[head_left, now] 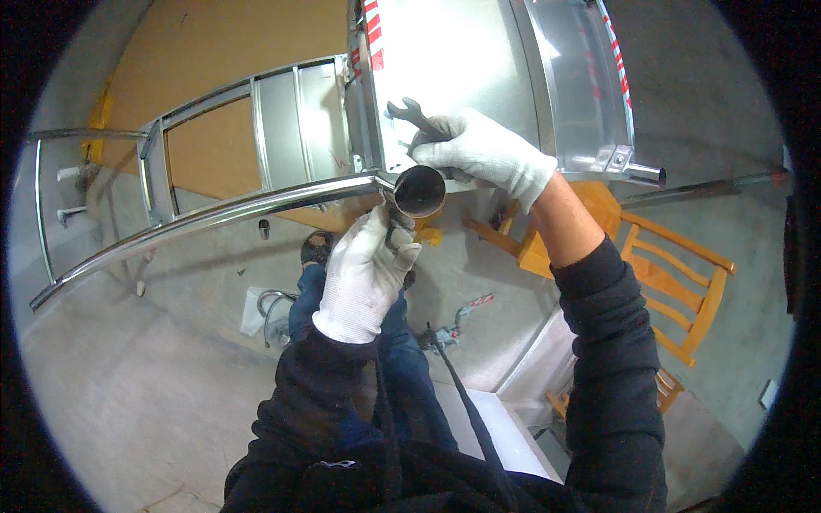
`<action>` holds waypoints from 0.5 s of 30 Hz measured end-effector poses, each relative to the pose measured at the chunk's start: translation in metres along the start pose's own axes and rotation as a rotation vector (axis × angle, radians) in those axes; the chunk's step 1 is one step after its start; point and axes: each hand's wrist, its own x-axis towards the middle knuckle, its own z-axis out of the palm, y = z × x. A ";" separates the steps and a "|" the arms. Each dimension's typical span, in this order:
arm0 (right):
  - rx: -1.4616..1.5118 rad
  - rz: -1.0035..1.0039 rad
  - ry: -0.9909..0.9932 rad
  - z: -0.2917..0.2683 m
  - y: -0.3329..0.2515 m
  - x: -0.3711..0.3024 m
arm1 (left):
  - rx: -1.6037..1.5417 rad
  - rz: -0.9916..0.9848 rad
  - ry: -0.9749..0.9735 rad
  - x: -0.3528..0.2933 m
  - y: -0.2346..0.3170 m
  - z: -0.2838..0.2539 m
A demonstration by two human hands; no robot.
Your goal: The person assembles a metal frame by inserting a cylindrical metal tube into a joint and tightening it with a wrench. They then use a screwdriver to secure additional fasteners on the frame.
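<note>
My right hand (487, 154), in a white knit glove, is closed around a dark open-end wrench (416, 117) whose jaw points up and left over the bright metal panel (453, 60). Just below it is the round open end of a metal tube (419, 191), beside the corner of the panel frame. My left hand (363, 274), gloved the same way, reaches up under that tube end with bent fingers pressed together. Whatever its fingertips grip is hidden behind the glove and tube. A long curved chrome rail (231, 205) runs leftward from this joint.
A metal frame with panels (295, 120) extends left over a brown board (227, 38). At the right stand wooden chairs (676, 282). On the floor lie a coiled hose (275, 308) and a small tool with red parts (457, 325). Another tube end (647, 175) juts out right.
</note>
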 end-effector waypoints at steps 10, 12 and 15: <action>0.067 -0.075 0.041 0.004 0.011 0.006 | -0.026 0.007 -0.046 0.009 -0.002 -0.018; 0.053 -0.101 0.053 0.005 0.012 0.007 | -0.053 0.008 -0.058 0.008 -0.003 -0.018; 0.059 -0.107 0.090 0.006 0.012 0.005 | -0.083 0.070 -0.020 0.008 -0.004 -0.013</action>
